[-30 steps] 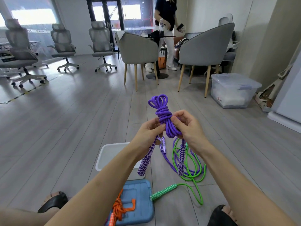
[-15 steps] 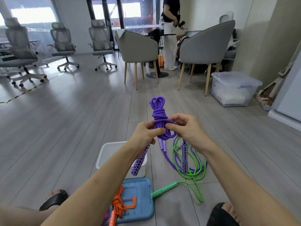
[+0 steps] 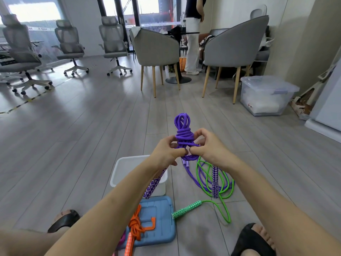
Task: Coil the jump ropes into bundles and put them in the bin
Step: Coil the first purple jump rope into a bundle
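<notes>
- While both hands work at its wrapped middle, the purple jump rope bundle (image 3: 183, 135) stands upright above the floor, the left hand (image 3: 166, 153) and right hand (image 3: 208, 146) each with a narrow grip pinching cord at its base.
- Two purple patterned handles (image 3: 153, 186) hang below, one over the white bin (image 3: 129, 169), which sits on the grey plank floor (image 3: 83, 145) just under the left forearm.
- Beside the bin, a green jump rope (image 3: 212, 183) lies loose on the floor, uncoiled.
- Nearer, a blue lid (image 3: 160, 230) carries an orange knotted rope (image 3: 135, 226).
- Farther off stand grey armchairs (image 3: 156, 47), office chairs (image 3: 70, 43), a clear storage box (image 3: 265, 95) and a standing person (image 3: 192, 34).
</notes>
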The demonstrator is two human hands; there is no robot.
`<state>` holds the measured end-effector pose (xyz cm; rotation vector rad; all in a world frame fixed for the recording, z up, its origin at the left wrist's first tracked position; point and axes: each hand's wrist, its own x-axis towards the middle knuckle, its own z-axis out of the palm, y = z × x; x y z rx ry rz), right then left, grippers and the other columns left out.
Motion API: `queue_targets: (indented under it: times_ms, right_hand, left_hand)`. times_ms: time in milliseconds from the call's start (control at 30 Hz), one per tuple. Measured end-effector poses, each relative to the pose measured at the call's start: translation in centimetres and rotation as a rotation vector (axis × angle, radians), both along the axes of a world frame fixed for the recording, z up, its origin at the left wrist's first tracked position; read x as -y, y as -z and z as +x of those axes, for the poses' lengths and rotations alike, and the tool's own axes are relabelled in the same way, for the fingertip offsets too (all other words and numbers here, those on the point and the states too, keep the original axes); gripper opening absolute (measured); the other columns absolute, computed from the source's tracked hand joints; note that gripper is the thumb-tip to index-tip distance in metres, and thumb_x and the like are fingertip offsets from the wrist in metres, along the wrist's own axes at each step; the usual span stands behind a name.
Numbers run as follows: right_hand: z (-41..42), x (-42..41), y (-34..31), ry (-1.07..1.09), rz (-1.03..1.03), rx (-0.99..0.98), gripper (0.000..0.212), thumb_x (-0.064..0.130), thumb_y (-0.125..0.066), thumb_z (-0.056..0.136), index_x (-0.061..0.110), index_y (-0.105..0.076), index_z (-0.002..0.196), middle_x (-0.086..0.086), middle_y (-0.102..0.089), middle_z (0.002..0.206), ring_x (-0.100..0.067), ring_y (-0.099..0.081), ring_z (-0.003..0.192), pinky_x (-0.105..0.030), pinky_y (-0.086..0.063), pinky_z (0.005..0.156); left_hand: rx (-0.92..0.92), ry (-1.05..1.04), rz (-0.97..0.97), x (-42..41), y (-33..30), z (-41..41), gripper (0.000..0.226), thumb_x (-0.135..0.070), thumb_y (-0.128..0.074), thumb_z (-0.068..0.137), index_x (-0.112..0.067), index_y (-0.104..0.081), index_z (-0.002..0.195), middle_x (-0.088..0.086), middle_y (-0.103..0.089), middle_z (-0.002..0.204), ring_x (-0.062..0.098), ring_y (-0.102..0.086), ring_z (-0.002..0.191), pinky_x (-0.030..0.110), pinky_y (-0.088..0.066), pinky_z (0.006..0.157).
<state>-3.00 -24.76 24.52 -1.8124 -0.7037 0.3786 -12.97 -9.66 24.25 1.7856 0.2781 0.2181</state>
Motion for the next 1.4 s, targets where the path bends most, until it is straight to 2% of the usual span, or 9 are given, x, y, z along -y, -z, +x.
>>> queue_targets:
  times_ms: [167, 300, 500, 633, 733, 833, 1067, 1267, 1400]
  right_hand:
    - [-0.1, 0.4, 0.8, -0.108, 0.029, -0.107, 0.037, -0.003, -0.068, 0.085, 0.013, -0.053, 0.115, -0.017, -0.074, 0.084, -0.01, -0.057, 0.059, -0.024, -0.044, 0.059]
    - [-0.1, 0.8, 1.9, -0.108, -0.003, -0.175, 0.033, 0.002, -0.07, 0.089, 0.012, -0.054, 0.116, -0.008, -0.067, 0.08, -0.005, -0.04, 0.045, -0.018, -0.03, 0.041]
    - [0.5, 0.5, 2.0, -0.157, 0.224, -0.436, 0.042, 0.0, -0.072, 0.082, 0.019, -0.045, 0.108, -0.024, -0.058, 0.087, -0.01, -0.025, 0.043, -0.02, -0.02, 0.038]
    - [0.5, 0.6, 1.8, -0.191, 0.282, -0.541, 0.035, -0.009, -0.063, 0.09, 0.017, -0.05, 0.109, -0.003, -0.046, 0.062, -0.005, -0.023, 0.039, -0.018, -0.019, 0.035]
    - [0.5, 0.7, 1.9, -0.241, 0.361, -0.615, 0.033, -0.004, -0.065, 0.092, 0.014, -0.057, 0.119, -0.002, -0.057, 0.066, -0.003, -0.024, 0.039, -0.017, -0.018, 0.037]
    - [0.3, 0.3, 2.1, -0.266, 0.405, -0.628, 0.039, 0.01, -0.066, 0.093, 0.009, -0.059, 0.132, -0.008, -0.064, 0.084, -0.001, -0.023, 0.04, -0.015, -0.019, 0.038]
    - [-1.2, -1.2, 1.5, -0.099, 0.336, -0.355, 0.015, 0.022, -0.06, 0.104, 0.012, -0.064, 0.114, 0.005, -0.056, 0.058, -0.005, -0.026, 0.04, -0.019, -0.018, 0.038]
    - [-2.4, -1.9, 1.6, 0.044, 0.364, -0.407, 0.024, 0.03, -0.06, 0.104, 0.016, -0.051, 0.086, 0.002, -0.052, 0.051, -0.005, -0.036, 0.032, -0.017, -0.02, 0.033]
    - [-1.3, -0.9, 1.6, -0.082, 0.295, -0.391, 0.02, 0.033, -0.059, 0.104, 0.016, -0.054, 0.095, 0.008, -0.042, 0.053, -0.006, -0.023, 0.041, -0.019, -0.015, 0.038]
  left_hand:
    - [0.062, -0.035, -0.31, 0.5, 0.0, -0.6, 0.052, -0.001, -0.066, 0.068, -0.006, -0.063, 0.119, 0.005, -0.071, 0.082, 0.012, -0.056, 0.064, 0.023, -0.038, 0.048]
    - [0.039, -0.037, -0.667, 0.8, 0.6, -0.8, 0.05, 0.02, -0.052, 0.085, -0.01, -0.049, 0.126, 0.016, -0.068, 0.079, 0.02, -0.061, 0.067, 0.02, -0.038, 0.039]
    - [0.08, 0.108, -0.973, 0.0, 1.1, -0.9, 0.066, 0.01, -0.058, 0.076, -0.021, -0.046, 0.133, 0.015, -0.061, 0.088, 0.02, -0.061, 0.077, 0.015, -0.038, 0.038]
    - [0.111, 0.165, -1.115, -0.2, 1.5, -0.6, 0.071, 0.011, -0.061, 0.075, -0.021, -0.045, 0.136, 0.016, -0.058, 0.091, 0.02, -0.065, 0.072, 0.015, -0.041, 0.037]
    - [0.105, 0.241, -1.103, -0.2, 1.3, -0.7, 0.047, 0.002, -0.052, 0.087, -0.014, -0.048, 0.131, 0.009, -0.051, 0.086, 0.014, -0.054, 0.068, 0.014, -0.036, 0.036]
    - [0.103, 0.208, -0.904, 0.2, 1.3, -0.8, 0.023, -0.022, -0.053, 0.103, -0.009, -0.058, 0.121, 0.002, -0.048, 0.081, 0.006, -0.046, 0.065, 0.012, -0.03, 0.036]
    - [0.168, -0.071, -0.582, 2.0, 1.8, -0.3, 0.033, -0.045, -0.05, 0.104, -0.019, -0.061, 0.12, -0.005, -0.034, 0.066, 0.005, -0.027, 0.054, 0.016, -0.016, 0.036]
    - [0.066, -0.131, -0.568, 2.9, 2.3, -0.2, 0.04, -0.06, -0.051, 0.098, -0.021, -0.06, 0.102, -0.008, -0.028, 0.054, 0.004, -0.023, 0.042, 0.015, -0.016, 0.036]
    - [0.07, -0.043, -0.566, 1.6, 2.2, -0.5, 0.044, -0.053, -0.059, 0.095, -0.014, -0.055, 0.115, -0.006, -0.04, 0.059, 0.005, -0.034, 0.048, 0.017, -0.018, 0.035]
